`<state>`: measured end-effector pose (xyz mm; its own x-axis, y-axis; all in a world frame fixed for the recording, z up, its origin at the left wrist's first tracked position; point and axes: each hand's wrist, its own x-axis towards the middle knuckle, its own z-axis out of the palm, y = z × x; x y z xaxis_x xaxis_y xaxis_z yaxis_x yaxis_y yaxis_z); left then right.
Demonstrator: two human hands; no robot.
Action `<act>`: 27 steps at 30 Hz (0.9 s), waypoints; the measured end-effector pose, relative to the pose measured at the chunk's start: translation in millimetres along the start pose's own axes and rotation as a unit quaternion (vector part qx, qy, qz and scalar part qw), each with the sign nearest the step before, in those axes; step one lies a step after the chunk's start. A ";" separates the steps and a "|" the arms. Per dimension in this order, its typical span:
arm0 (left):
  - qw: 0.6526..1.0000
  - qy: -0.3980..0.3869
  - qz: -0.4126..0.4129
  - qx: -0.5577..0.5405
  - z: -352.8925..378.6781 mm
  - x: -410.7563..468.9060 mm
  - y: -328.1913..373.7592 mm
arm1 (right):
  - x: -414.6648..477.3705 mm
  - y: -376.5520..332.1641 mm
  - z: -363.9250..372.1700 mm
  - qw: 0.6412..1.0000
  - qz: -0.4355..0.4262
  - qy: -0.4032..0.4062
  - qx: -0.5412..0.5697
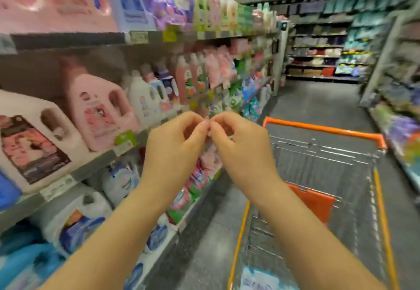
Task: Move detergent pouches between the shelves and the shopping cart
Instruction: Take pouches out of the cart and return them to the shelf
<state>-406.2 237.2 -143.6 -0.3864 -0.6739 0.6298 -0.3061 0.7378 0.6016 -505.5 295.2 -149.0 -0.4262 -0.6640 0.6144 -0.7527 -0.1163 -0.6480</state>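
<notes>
My left hand [175, 151] and my right hand [241, 151] are raised side by side in front of me, fingertips pinched together and meeting. Between the fingertips is the top edge of a small pink pouch [210, 158], which hangs down between my wrists; blur makes its outline unclear. Behind it, the lower left shelf holds pink, green and blue detergent pouches [193, 187]. The wire shopping cart [318, 128] with its orange rim stands right of my hands. A blue and white pouch [259, 278] lies in its near end.
Shelves [100, 160] on the left carry large pink and white detergent jugs [100, 110] and bottles. An orange flap [316, 201] sits inside the cart. Another shelf row [400, 130] lines the right side, with the grey aisle floor [318, 101] running ahead.
</notes>
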 end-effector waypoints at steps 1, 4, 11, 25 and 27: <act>0.999 -0.031 -0.004 -0.020 30.6 -4.8 5.1 | -8.5 23.7 -16.1 0.999 0.029 0.010 -0.031; 0.989 -0.117 -0.019 -0.084 115.9 -19.8 16.8 | -33.6 89.1 -54.2 0.988 0.112 0.031 -0.101; 0.953 -0.261 -0.083 -0.132 283.2 -69.9 1.8 | -100.3 219.8 -94.8 0.927 0.331 0.053 -0.168; 0.821 -0.442 -0.360 0.039 458.1 -262.8 -132.4 | -278.9 447.2 19.6 0.738 0.669 -0.062 -0.057; 0.780 -0.485 -0.391 0.052 467.4 -300.7 -152.5 | -310.5 465.3 35.6 0.685 0.723 -0.072 -0.049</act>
<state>-650.0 345.9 -654.3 -0.5076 -0.6099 -0.6086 -0.8279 0.1494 0.5407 -705.6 421.0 -657.2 -0.7132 -0.0994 -0.6939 0.3718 0.7855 -0.4947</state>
